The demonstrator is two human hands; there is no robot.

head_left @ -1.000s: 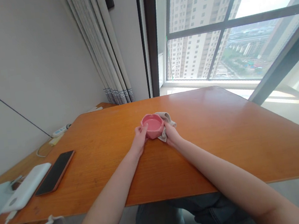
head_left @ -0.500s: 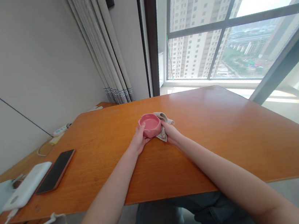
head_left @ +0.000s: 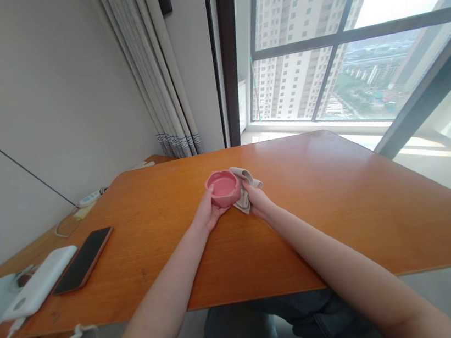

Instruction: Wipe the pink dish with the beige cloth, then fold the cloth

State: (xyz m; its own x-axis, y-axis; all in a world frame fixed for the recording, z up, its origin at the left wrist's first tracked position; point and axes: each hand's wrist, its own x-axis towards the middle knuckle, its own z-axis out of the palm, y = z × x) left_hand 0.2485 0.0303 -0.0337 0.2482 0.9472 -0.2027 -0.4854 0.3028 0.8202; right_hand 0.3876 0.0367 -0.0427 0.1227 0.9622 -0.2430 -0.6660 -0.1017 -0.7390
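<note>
A pink bowl (head_left: pixel 224 187) with a wavy, petal-like rim is tilted toward me above the wooden table (head_left: pixel 143 207). My left hand (head_left: pixel 208 211) is closed on its left side, thumb at the rim and fingers underneath. Against the bowl's right side lies a folded grey-beige cloth (head_left: pixel 245 202), pinched in my right hand (head_left: pixel 257 197). Part of the cloth hangs below the fingers and part rises behind the rim. The fingertips of my right hand are hidden by the cloth.
At the table's left lie a dark-screened phone (head_left: pixel 83 261) and a white power bank (head_left: pixel 41 282) with a cable plugged in. A power strip (head_left: pixel 91 197) sits by the wall. A curtain (head_left: pixel 159 78) and a large window are beyond the far edge.
The bowl and my left hand have shifted slightly left. My right hand stays nearly in place with the cloth, and its thumb now sits a little apart from the bowl's rim.
</note>
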